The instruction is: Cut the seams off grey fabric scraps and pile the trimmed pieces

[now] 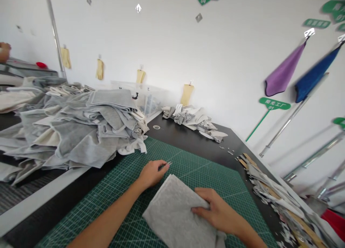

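While a large heap of grey towelling (pixel 75 129) lies left of the green cutting mat (pixel 215 172), the left hand (pixel 152 174) pinches a small pointed tool (pixel 164 165) above the mat, and the right hand (pixel 218 214) grips the edge of a folded grey terry cloth (pixel 172 214) lying on it. A smaller pile of pale scraps (pixel 194 120) sits beyond the mat, with frayed strips (pixel 277 190) to its right.

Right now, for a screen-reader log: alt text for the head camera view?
The left hand pinches metal snips above a folded grey terry cloth, which the right hand holds on a green grid cutting mat; grey cloth lies heaped behind.
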Demonstrator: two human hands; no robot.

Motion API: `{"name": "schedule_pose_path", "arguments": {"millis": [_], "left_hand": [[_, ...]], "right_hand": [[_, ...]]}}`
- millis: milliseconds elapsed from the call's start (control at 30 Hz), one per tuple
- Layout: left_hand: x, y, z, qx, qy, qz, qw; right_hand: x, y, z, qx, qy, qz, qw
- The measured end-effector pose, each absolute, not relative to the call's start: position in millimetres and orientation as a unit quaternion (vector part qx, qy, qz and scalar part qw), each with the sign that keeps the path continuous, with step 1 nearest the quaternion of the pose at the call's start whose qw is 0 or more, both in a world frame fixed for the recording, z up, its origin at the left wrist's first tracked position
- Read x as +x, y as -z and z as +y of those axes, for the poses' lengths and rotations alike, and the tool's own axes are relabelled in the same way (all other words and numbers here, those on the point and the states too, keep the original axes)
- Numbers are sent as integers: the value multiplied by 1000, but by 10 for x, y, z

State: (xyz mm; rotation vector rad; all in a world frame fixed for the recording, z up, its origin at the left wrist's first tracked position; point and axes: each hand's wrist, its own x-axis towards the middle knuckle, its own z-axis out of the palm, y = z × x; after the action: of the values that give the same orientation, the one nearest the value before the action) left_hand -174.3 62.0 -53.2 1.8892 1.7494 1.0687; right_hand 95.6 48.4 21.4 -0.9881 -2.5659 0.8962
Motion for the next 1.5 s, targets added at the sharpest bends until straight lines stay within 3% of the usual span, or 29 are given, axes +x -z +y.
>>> {"name": "schedule_pose_path", "arguments": {"millis": [367,600,800,900,1000,1133,1233,1367,1500], "left_hand": [[-1679,489,524,685,-304,646,143],[-1685,429,482,704,-273,642,135],[-1699,404,484,712,-262,638,131],[-1705,416,479,711,-263,639,132],[-1709,423,464,711,-260,640,134],[-1712,416,464,713,-260,638,131],[-1710,408,478,711,-259,641,125],[-1700,411,492,714,-256,640,122],[-1679,427,502,720,-256,634,120]], "right_hand": [[221,-1132,1094,-396,-495,-642,431],[-1227,-1711,1814,-205,-555,-643,486],[-2753,-2372,2185,-106,-598,-672,424],[-3181,-2110,2199,-228,-593,-668,387],[-3082,-1390,2233,-349,-531,-657,406],[-2174,-329,2461,-422,-448,-678,403],[-1193,206,2639,-465,-355,-718,377],[-127,584,2661,-482,-234,-770,345],[281,779,2626,-472,-154,-818,290]]}}
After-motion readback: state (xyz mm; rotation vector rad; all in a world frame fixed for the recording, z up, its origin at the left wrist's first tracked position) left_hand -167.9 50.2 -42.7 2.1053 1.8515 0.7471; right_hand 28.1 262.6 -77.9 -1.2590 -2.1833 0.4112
